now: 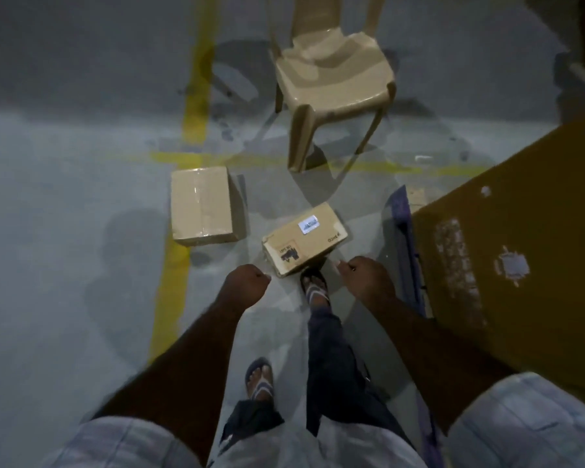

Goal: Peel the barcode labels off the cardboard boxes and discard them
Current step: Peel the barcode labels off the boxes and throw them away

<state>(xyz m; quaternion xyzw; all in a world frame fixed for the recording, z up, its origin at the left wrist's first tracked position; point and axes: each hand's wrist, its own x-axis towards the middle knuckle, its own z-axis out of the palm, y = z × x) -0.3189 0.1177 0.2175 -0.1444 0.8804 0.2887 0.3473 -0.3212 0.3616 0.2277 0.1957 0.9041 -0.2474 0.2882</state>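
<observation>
Two cardboard boxes lie on the grey floor ahead of me. The nearer box (304, 243) carries a white barcode label (308, 225) on top and a dark printed mark near its front corner. My right foot touches its front edge. The farther box (200, 205), to the left, is taped shut and shows no label. My left hand (247, 282) hangs as a closed fist just left of the near box. My right hand (363, 273) is curled just right of it, fingers pinched together; whether it holds a scrap I cannot tell.
A tan plastic chair (335, 79) stands beyond the boxes. A large brown cardboard sheet (507, 265) with torn label patches fills the right side, a blue pallet edge (402, 231) beside it. Yellow floor lines (193, 106) cross the grey floor.
</observation>
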